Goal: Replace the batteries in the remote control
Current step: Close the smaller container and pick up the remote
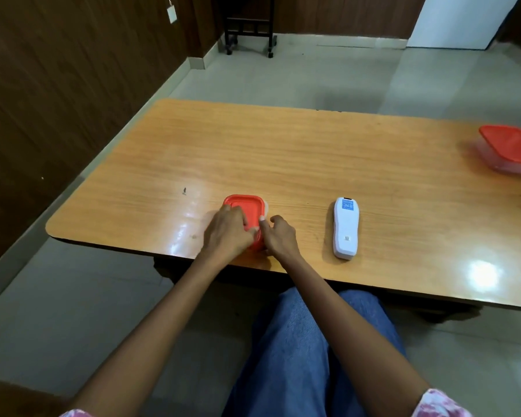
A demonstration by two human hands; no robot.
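A small container with a red lid point(248, 206) stands near the front edge of the wooden table point(283, 152). My left hand point(227, 231) lies over the lid's near left part with its fingers curled on it. My right hand point(278, 236) grips the container's near right corner, thumb against the lid's edge. What the container holds is hidden. A white remote control point(346, 227) lies face down to the right of my hands, apart from them, with a blue label at its far end.
A second clear container with a red lid point(512, 149) sits at the table's far right edge. A dark wooden wall runs along the left. A black wheeled stand point(250, 28) is on the tiled floor beyond the table. My knees are under the table's front edge.
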